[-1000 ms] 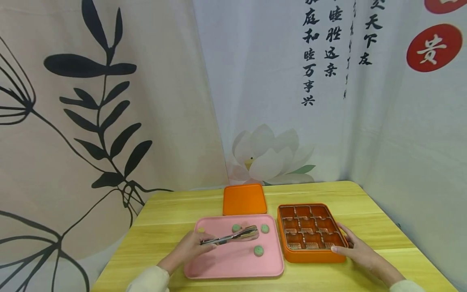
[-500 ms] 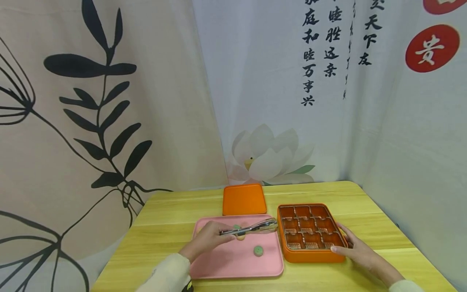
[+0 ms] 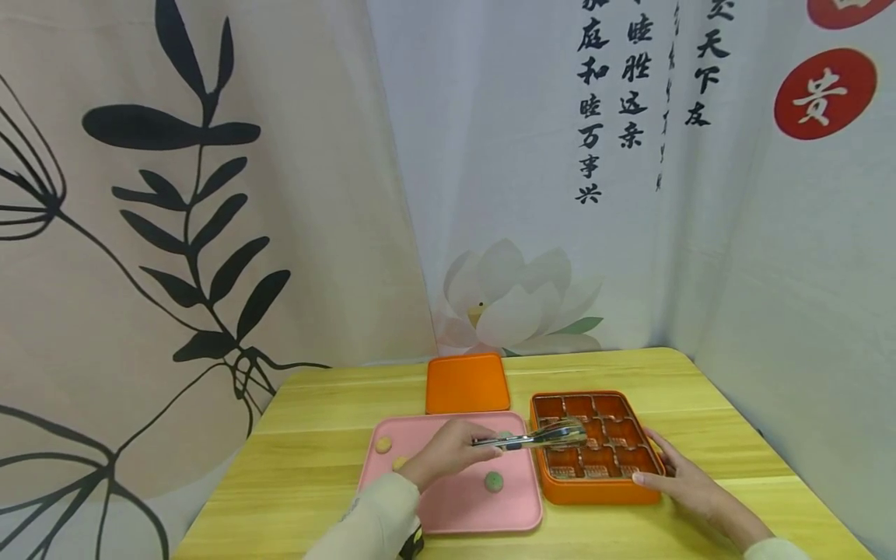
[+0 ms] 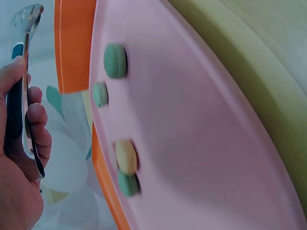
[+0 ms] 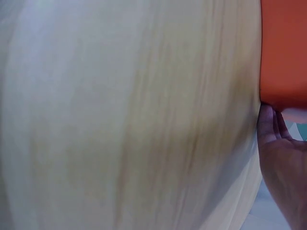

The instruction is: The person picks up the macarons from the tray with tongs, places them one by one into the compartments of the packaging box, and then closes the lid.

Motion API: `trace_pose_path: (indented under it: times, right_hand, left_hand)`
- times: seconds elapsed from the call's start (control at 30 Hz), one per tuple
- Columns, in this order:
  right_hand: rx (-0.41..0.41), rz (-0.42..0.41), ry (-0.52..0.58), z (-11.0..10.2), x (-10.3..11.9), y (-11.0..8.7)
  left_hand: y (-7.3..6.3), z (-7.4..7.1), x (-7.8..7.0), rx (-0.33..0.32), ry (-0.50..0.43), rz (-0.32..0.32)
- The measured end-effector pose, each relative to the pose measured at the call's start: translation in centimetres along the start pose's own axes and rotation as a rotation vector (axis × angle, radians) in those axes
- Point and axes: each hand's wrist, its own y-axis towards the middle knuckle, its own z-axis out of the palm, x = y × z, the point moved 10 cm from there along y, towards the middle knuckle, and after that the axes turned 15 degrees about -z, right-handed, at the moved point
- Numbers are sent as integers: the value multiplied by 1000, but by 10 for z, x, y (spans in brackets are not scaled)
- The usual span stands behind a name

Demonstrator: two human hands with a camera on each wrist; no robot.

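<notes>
Lower centre: left hand [image 3: 449, 451] curled round tongs [image 3: 523, 441], likely stiff, slick; best held mid-handle. Lower right: right hand [image 3: 689, 484] pinches box [image 3: 595, 492].

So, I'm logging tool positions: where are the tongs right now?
In the head view, the left hand holds the tongs, whose tips appear over the left side of the orange box, beside the pink tray.

Pale cream left sleeve [image 3: 374, 509], black-and-yellow patch [image 3: 413, 544] at its lower edge, matching cream right sleeve [image 3: 773, 549]
</notes>
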Motion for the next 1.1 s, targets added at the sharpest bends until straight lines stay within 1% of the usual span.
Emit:
trace_pose_path:
  times: [0.2,0.33,0.47,0.5,0.73,0.8,0.87,1.0,1.1]
  right_hand:
    - [0,5,-5,3,0,3]
    - [-4,7,-26,3,0,5]
    - [-1,-9,-36,2,1,6]
    - [2,-10,-35,2,1,6]
    - [0,-5,-20,0,-1,4]
    - [-7,1,-19,0,-1,4]
    - [-9,5,-16,-1,-1,3]
    - [-4,7,-19,-1,-2,2]
    - [-2,18,-15,-1,-4,1]
  left_hand:
    - [7,15,-11,12,7,-5]
    - [10,21,-16,14,32,1]
    - [12,23,-19,-1,71,25]
    - [12,23,-20,-5,82,27]
    - [10,17,-20,7,61,10]
    - [9,14,-20,-1,78,19]
    - [8,11,-19,-2,75,20]
    - [6,5,-17,-19,90,47]
    - [3,-2,-16,-34,118,64]
